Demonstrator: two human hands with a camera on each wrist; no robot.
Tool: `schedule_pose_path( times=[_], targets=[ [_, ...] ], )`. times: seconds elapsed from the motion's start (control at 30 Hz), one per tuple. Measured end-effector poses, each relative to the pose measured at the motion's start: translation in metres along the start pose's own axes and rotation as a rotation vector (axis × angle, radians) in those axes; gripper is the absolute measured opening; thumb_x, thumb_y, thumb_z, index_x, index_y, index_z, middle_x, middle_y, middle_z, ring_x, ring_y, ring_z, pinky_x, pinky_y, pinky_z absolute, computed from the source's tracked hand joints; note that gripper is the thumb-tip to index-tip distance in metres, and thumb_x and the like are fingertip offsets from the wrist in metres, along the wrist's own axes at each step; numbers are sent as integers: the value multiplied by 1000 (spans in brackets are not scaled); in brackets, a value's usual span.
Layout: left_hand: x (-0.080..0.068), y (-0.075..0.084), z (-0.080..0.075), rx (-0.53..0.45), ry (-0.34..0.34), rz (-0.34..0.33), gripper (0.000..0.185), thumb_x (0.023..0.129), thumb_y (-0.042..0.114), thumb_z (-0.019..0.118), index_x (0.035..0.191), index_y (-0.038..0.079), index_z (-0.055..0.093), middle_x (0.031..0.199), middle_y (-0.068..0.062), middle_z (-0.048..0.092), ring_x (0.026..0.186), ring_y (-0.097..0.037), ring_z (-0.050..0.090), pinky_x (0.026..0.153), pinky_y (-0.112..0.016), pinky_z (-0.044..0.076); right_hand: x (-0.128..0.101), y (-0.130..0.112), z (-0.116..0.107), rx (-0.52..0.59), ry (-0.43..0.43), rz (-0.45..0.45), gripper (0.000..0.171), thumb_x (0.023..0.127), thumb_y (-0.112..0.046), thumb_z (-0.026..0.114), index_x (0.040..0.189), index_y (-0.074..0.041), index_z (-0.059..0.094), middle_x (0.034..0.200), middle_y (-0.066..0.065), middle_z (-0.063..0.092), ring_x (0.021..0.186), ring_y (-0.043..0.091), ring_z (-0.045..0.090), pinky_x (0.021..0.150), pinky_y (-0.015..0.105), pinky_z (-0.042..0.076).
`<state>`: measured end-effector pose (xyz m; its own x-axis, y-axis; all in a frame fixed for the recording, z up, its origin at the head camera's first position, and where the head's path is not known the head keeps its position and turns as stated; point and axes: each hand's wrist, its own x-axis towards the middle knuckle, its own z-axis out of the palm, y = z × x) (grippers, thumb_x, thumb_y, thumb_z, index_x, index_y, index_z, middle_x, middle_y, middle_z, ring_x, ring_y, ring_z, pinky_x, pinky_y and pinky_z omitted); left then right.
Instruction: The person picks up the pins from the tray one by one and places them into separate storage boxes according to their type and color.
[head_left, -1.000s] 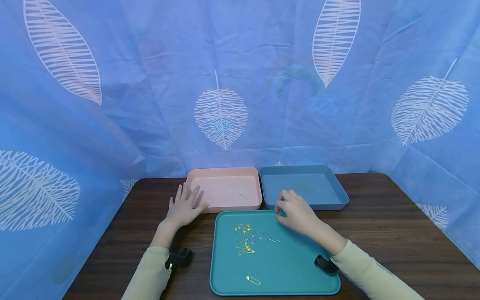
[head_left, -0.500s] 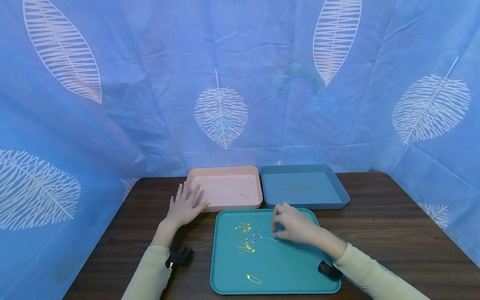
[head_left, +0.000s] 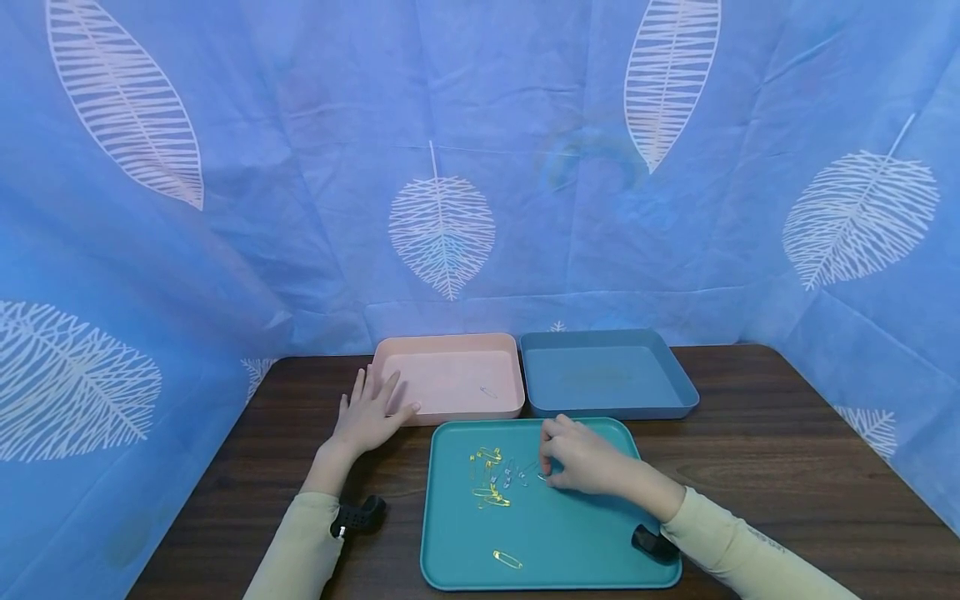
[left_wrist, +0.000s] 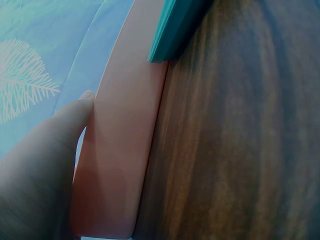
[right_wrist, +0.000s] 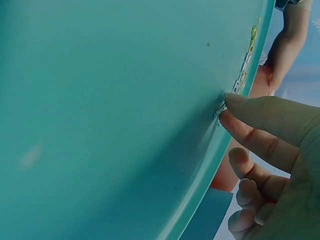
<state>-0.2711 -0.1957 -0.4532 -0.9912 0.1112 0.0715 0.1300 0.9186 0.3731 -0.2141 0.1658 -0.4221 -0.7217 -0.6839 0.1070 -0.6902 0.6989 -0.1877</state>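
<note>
In the head view my right hand (head_left: pixel 581 460) reaches over the teal tray (head_left: pixel 570 550), its thumb and index finger pinching at a silver safety pin (head_left: pixel 542 477). The right wrist view has those two fingertips at the silver pins, with the other fingers curled behind. Left of them lie several silver safety pins (head_left: pixel 507 478) and yellow safety pins (head_left: pixel 491 497). One more yellow safety pin (head_left: pixel 507 559) lies apart near the front. My left hand (head_left: pixel 367 419) rests with spread fingers on the left front corner of the pink tray (head_left: pixel 450 414); its thumb touches the rim in the left wrist view.
Inside the pink tray lies a single silver safety pin (head_left: pixel 488 392). A blue tray (head_left: pixel 611 412) stands right beside it, behind the teal tray. All three are on a dark wooden table (head_left: pixel 765 467), with a blue leaf-patterned cloth (head_left: pixel 525 208) hanging behind and at the sides.
My right hand has come down toward the front and slightly left, from the teal tray's back edge to the nearest silver safety pin. The left hand has stayed on the pink tray.
</note>
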Motion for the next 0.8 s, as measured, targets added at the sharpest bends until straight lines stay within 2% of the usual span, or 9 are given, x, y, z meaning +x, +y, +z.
schedule_pose_path(
  times=[0.5, 0.8],
  targets=[
    [-1, 0, -1, -1, -2, 2, 84, 90, 68, 46, 157, 23, 20, 164, -21, -2, 151, -42, -7, 110, -75, 7, 5, -4, 0, -16, -30, -10, 29, 74, -10, 78, 62, -23, 55, 82, -9, 46, 77, 9, 34, 67, 22, 32],
    [-1, 0, -1, -8, -1, 3, 84, 91, 68, 46, 157, 22, 20, 164, -21, -2, 151, -42, -8, 110, -75, 7, 6, -6, 1, -62, -17, -54, 32, 74, -6, 74, 61, -22, 49, 80, -9, 43, 74, 9, 31, 65, 21, 28]
  ],
)
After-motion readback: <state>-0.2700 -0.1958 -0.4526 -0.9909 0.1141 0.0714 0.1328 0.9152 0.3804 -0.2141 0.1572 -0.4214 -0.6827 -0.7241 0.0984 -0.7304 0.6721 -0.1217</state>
